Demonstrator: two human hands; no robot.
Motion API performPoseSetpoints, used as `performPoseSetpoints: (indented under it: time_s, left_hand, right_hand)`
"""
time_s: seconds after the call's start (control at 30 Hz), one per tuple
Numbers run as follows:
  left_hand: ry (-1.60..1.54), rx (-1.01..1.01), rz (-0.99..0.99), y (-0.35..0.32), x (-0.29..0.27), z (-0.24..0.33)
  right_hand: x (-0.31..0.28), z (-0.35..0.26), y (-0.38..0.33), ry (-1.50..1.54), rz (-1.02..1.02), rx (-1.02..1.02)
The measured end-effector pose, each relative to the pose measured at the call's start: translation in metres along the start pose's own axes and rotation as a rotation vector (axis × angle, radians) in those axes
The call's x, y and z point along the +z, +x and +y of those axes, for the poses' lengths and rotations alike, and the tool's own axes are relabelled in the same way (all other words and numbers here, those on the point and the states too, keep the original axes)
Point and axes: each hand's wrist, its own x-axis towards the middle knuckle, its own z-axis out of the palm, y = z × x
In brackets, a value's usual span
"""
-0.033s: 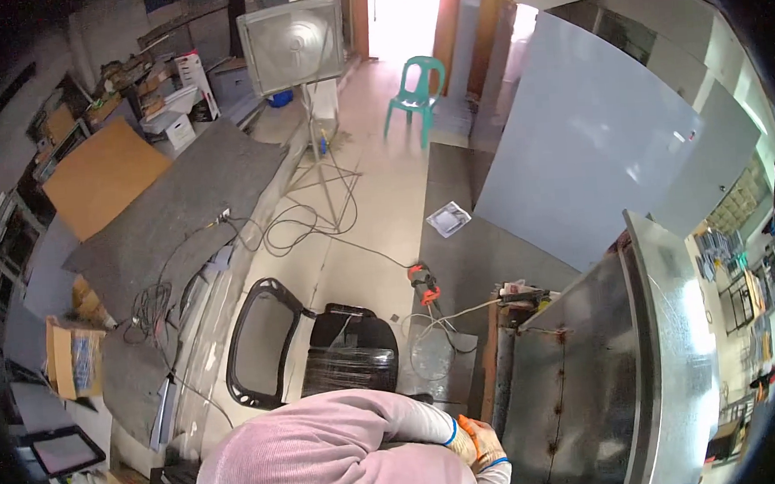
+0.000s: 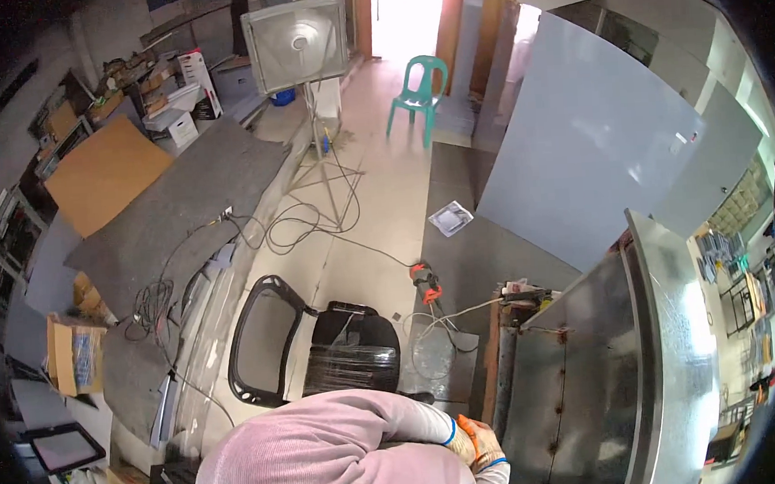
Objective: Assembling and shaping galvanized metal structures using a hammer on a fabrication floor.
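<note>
My arms, in pale pink knit sleeves, reach in from the lower edge to the middle right. Both hands wear light work gloves with orange patches and blue cuffs, and they are held close together, touching. My left hand [image 2: 461, 447] lies against the right, and its fingers are hidden. Curled fingers show on my right hand [image 2: 483, 437]; whatever lies inside them is hidden. Just right of the gloves is a large dark metal panel [image 2: 594, 362] with a row of rusty marks and a raised bright edge. A brown, rusty bar [image 2: 490, 360] runs along its near side.
A black mesh-back chair [image 2: 353, 368] with film on its seat stands ahead. A red and black corded power tool [image 2: 425, 282] lies on the floor, its cables trailing. Farther off are a floodlight stand [image 2: 297, 45], green plastic chair [image 2: 418, 89], grey sheet [image 2: 590, 141] and cardboard [image 2: 108, 175].
</note>
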Motion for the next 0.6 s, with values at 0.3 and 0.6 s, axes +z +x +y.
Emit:
performPoseSetpoints:
  time_s: [0.3,0.6]
  left_hand:
    - [-0.185,0.019,-0.051,0.038,-0.017,-0.110]
    - [-0.640,-0.127,-0.105,0.037,-0.018,-0.181]
  right_hand:
    - [0.058,-0.038,-0.043,0.111,-0.029,-0.004]
    - [0.079,-0.009,-0.067,0.159,0.041,-0.063]
